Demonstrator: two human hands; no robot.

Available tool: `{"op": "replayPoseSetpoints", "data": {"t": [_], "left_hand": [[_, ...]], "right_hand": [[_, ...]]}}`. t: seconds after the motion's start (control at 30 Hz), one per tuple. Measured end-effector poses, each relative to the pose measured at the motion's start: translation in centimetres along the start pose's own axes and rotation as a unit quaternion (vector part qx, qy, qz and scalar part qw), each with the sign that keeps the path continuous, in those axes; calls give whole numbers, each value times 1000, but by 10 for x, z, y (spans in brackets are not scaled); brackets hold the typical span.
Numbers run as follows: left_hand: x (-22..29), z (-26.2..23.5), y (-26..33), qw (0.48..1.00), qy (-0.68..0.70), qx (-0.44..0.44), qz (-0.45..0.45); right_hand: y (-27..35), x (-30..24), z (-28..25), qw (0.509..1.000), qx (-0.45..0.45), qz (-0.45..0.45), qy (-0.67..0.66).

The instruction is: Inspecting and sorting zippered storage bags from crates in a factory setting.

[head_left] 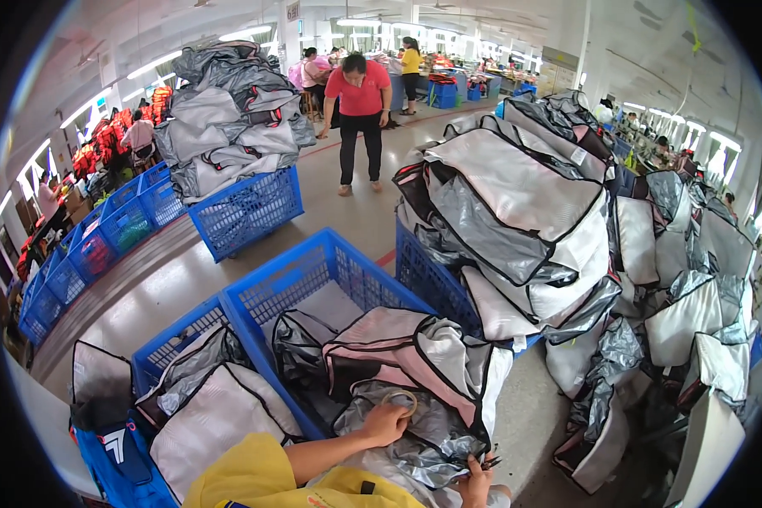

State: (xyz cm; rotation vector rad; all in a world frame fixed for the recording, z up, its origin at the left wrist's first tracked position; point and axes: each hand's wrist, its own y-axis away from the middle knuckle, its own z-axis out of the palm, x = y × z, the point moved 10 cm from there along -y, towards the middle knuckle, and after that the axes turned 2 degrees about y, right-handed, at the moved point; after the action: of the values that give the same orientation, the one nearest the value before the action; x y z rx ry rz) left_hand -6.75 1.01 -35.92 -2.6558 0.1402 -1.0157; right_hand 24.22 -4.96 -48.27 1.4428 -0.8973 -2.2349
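Note:
Across my lap lies a bag with silver lining, pale panels and black edging, partly draped over a blue crate. My left hand is closed over the lining, with a thin tan ring, perhaps a roll of tape, at its fingers. Lower right, my right hand is closed at the bag's edge. A small dark tool, like thread snips, sticks out from its fingers. Another bag body with pinkish panels and black edging rests behind, in the crate.
A blue crate stands ahead, with a smaller crate of bags at left. Large bag piles rise at right and far left. A person in a red shirt stands in the aisle. Bags lie on the right-hand floor.

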Motion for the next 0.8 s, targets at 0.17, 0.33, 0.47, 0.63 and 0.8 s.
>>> {"op": "replayPoseSetpoints", "data": {"t": [0.17,0.33,0.47,0.63,0.8], "left_hand": [[-7,3,2,1000,-3,8,0],[-4,4,-2,998,12,-49,-25],[-10,15,-4,997,20,-64,-32],[-15,22,-6,997,25,-60,-42],[-7,10,-4,997,20,-59,-42]], "right_hand": [[17,-23,15,999,20,-38,7],[5,-9,1,999,11,-15,-42],[15,-13,10,997,34,42,-50],[33,-37,26,997,66,-22,-45],[46,-46,27,996,49,13,71]]}}
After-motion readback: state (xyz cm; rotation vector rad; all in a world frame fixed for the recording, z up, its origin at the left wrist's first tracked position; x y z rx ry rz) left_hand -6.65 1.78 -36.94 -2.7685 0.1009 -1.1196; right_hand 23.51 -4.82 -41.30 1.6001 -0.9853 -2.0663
